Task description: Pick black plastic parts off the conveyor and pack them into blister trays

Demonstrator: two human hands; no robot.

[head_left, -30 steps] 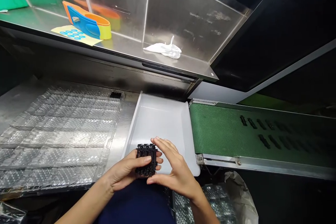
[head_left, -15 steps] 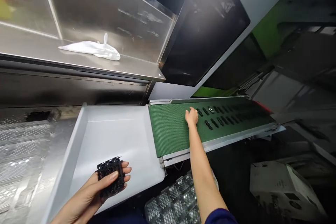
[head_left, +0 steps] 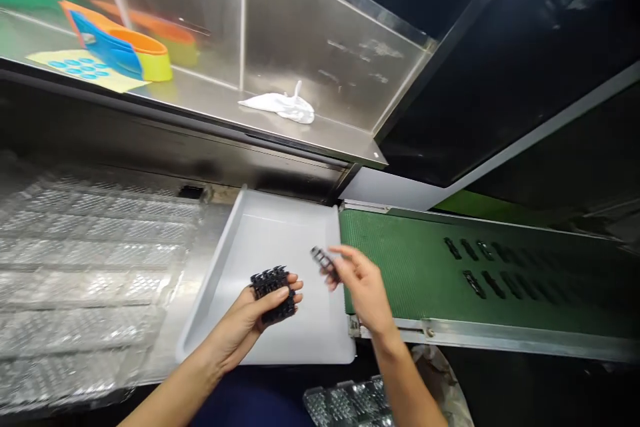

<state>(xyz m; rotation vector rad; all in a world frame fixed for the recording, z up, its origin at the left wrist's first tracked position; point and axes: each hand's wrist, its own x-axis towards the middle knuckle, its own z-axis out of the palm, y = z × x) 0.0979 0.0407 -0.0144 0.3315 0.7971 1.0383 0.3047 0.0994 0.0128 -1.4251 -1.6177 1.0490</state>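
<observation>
My left hand (head_left: 240, 320) is closed around a stack of black plastic parts (head_left: 274, 293), held over the white tray (head_left: 260, 227). To its right, my right hand (head_left: 363, 283) pinches one small black plastic part (head_left: 324, 260) with window-like openings, above the tray's right side. The single part and the stack are apart. On the green conveyor belt (head_left: 395, 260) lie two rows of similar black parts (head_left: 473, 283), farther to the right.
Clear plastic blister trays (head_left: 90, 280) cover the metal table on the left. More blister trays (head_left: 350, 403) sit below the conveyor. A metal shelf holds a white crumpled glove-like item (head_left: 283, 107) and an orange, blue and yellow tape dispenser (head_left: 120, 47).
My right hand has come left from the belt to over the tray, now with a black part in its fingers. The view has swung left; my left hand still grips the stack.
</observation>
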